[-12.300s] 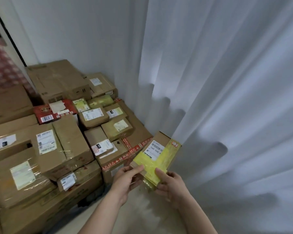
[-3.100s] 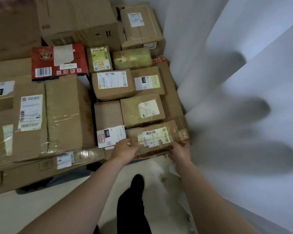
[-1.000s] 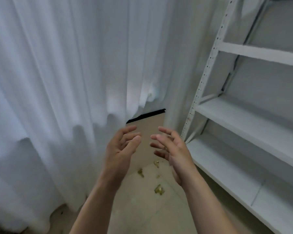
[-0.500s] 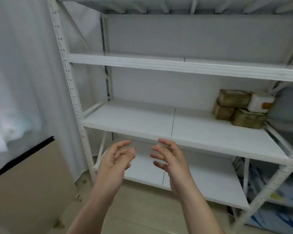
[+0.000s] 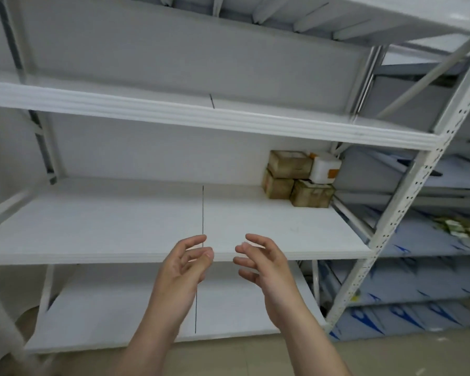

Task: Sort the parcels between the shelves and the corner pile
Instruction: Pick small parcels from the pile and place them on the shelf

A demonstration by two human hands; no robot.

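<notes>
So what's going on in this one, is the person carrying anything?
No, nothing is being carried. A person faces a white shelving unit with the left hand and right hand raised side by side in front of the middle shelf. The fingers are loosely curled and hold nothing. At that shelf's back right corner sit three brown boxes, one stacked on another, with a white parcel on top at the right.

Head camera, facing white shelving straight on, close.
</notes>
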